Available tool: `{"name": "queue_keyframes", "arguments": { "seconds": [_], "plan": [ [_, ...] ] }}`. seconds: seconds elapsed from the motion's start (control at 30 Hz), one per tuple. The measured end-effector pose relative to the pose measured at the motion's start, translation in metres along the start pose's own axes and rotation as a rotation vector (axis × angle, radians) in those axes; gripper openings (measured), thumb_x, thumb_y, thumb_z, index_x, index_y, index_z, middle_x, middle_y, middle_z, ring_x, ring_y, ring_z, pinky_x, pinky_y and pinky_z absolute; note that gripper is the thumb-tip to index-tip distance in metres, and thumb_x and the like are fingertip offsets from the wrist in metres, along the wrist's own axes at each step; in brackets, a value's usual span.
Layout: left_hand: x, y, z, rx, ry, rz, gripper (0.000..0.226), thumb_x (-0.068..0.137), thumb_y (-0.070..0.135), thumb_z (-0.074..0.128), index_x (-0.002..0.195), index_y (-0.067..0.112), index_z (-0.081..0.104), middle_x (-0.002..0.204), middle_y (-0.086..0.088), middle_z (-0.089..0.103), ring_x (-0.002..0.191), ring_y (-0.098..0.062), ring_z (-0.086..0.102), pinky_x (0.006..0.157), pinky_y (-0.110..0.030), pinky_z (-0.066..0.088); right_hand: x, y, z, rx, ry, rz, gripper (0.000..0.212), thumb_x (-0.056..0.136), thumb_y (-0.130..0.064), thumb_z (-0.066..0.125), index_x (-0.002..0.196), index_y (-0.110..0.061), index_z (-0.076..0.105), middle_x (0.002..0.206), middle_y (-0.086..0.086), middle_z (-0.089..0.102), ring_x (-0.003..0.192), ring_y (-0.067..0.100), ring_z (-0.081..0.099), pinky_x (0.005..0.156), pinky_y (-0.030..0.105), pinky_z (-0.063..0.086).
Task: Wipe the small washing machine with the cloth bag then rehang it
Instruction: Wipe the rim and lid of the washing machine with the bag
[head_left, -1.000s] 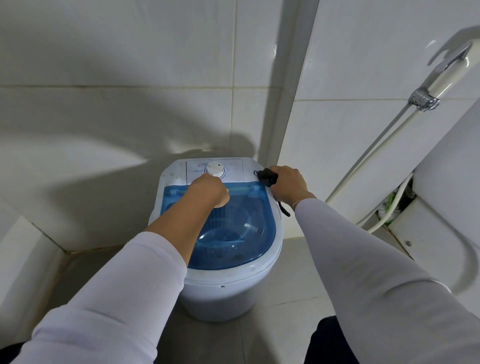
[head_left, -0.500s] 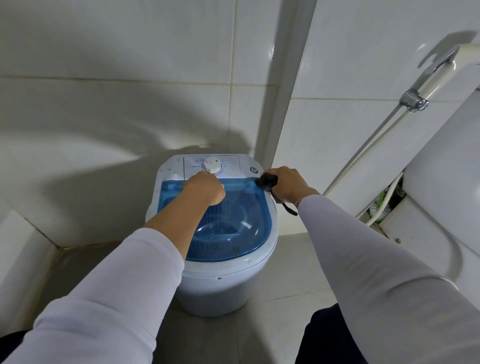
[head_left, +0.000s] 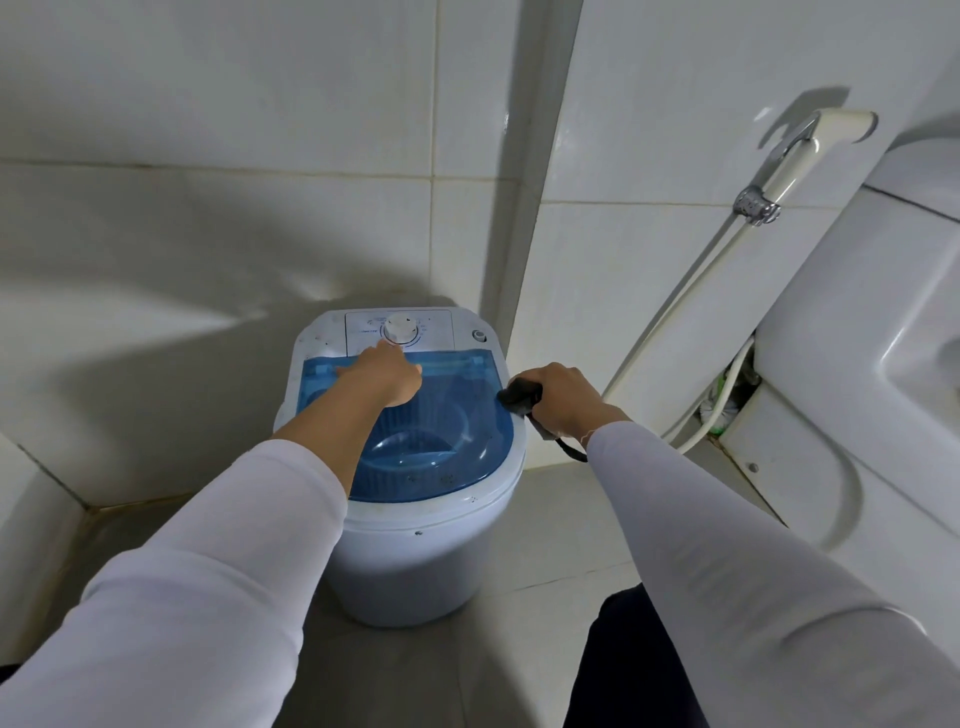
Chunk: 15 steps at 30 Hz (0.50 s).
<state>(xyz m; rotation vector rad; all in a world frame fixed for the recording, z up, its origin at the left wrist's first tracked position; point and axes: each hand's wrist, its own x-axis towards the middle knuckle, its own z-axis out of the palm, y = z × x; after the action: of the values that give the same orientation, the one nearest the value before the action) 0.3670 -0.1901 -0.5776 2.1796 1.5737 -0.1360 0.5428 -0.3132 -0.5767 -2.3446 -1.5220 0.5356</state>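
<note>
Your right hand (head_left: 563, 397), just right of centre in the frame, has its fingers curled tight round a bunched black cloth bag (head_left: 519, 395), and you press the wad against the right rim of the small washing machine (head_left: 415, 545), where the white body meets the edge of the blue see-through lid (head_left: 457, 415). A black cord (head_left: 569, 451) from the bag hangs below your wrist, off the machine's side.

Your left hand (head_left: 387, 376) lies on the back part of the lid, at centre frame, just below the white dial (head_left: 399, 328). Its fingers reach forward and look only loosely bent; they rest on the lid and grip nothing, though the fingertips are partly hidden behind the hand.

The machine stands on the tiled floor in the corner of the walls. At the right of the frame a bidet sprayer (head_left: 802, 150) hangs on the wall beside a white toilet (head_left: 857, 364).
</note>
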Motion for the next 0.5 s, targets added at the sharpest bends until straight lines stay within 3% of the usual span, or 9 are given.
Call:
{"name": "queue_keyframes", "arguments": {
  "seconds": [0.13,0.2,0.27,0.33,0.4,0.5],
  "plan": [
    [-0.013,-0.005,0.002,-0.087,0.072,0.044,0.063,0.097,0.043,0.036,0.151,0.013,0.02,0.157,-0.009,0.023,0.144,-0.031,0.022,0.117,-0.053,0.018,-0.019,0.003,-0.001,0.021,-0.041,0.0,0.032,0.085,-0.003,0.053,0.099,-0.024,0.071,0.081,0.009,0.068,0.073,0.027,0.061,0.071,0.036,0.056],
    [-0.02,-0.005,0.005,-0.062,0.113,0.097,0.066,0.096,0.046,0.04,0.149,0.013,0.021,0.156,-0.009,0.025,0.143,-0.031,0.024,0.116,-0.055,0.019,-0.028,0.003,-0.009,-0.014,-0.132,0.002,0.029,0.086,-0.007,0.054,0.099,-0.026,0.071,0.096,0.013,0.071,0.086,0.028,0.063,0.079,0.036,0.053],
    [-0.027,-0.007,0.006,-0.05,0.123,0.149,0.073,0.093,0.051,0.045,0.149,0.012,0.021,0.156,-0.01,0.024,0.142,-0.031,0.026,0.115,-0.054,0.022,-0.033,0.001,-0.022,-0.079,-0.203,0.022,0.034,0.085,-0.005,0.053,0.092,-0.034,0.069,0.098,0.009,0.071,0.096,0.028,0.064,0.083,0.035,0.053],
    [-0.034,-0.008,0.008,-0.035,0.115,0.201,0.082,0.088,0.056,0.051,0.15,0.013,0.018,0.158,-0.008,0.019,0.144,-0.029,0.023,0.115,-0.053,0.022,-0.036,-0.001,-0.032,-0.065,-0.145,0.031,0.041,0.084,-0.001,0.047,0.086,-0.037,0.066,0.091,0.004,0.068,0.091,0.026,0.064,0.075,0.029,0.053],
    [-0.043,-0.011,0.01,0.001,0.103,0.252,0.092,0.082,0.059,0.057,0.151,0.014,0.014,0.16,-0.005,0.014,0.146,-0.027,0.019,0.116,-0.054,0.02,-0.037,-0.004,-0.034,-0.014,-0.061,0.035,0.043,0.085,0.002,0.041,0.093,-0.033,0.065,0.089,0.004,0.065,0.081,0.023,0.059,0.065,0.023,0.047],
    [-0.059,-0.016,0.014,0.08,0.034,0.313,0.109,0.073,0.063,0.065,0.152,0.017,0.005,0.162,-0.002,0.002,0.149,-0.024,0.004,0.117,-0.059,0.01,-0.038,-0.012,-0.019,-0.039,0.017,0.044,0.042,0.085,-0.002,0.041,0.112,-0.026,0.064,0.101,0.009,0.068,0.081,0.024,0.058,0.071,0.031,0.052]
  ]
}}
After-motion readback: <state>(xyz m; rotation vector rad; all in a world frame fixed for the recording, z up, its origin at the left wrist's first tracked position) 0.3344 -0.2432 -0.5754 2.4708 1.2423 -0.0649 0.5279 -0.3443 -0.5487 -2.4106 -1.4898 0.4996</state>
